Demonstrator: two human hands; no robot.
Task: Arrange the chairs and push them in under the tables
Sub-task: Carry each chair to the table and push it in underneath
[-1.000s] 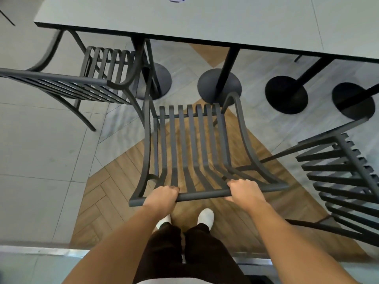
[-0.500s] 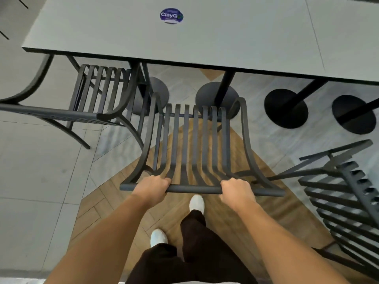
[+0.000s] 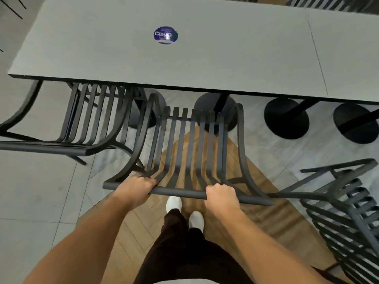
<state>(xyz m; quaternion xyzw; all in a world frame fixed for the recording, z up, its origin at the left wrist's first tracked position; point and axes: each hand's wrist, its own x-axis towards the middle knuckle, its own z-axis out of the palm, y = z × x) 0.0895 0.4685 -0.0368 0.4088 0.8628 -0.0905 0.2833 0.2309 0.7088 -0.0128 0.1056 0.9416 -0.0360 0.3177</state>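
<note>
At table (image 3: pixel 205 64) edge: chair (image 3: pixel 190 140) top rail in both hands' grip; left hand (image 3: pixel 134 188); right hand (image 3: pixel 222 196)

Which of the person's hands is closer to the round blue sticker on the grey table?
Left. The left hand grips the black slatted metal chair's top rail almost straight below the round blue sticker; the right hand grips the same rail farther to the sticker's right.

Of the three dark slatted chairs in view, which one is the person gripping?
The middle chair, facing the table. The left hand and right hand both grip its top rail. The left chair and right chair stand untouched.
</note>
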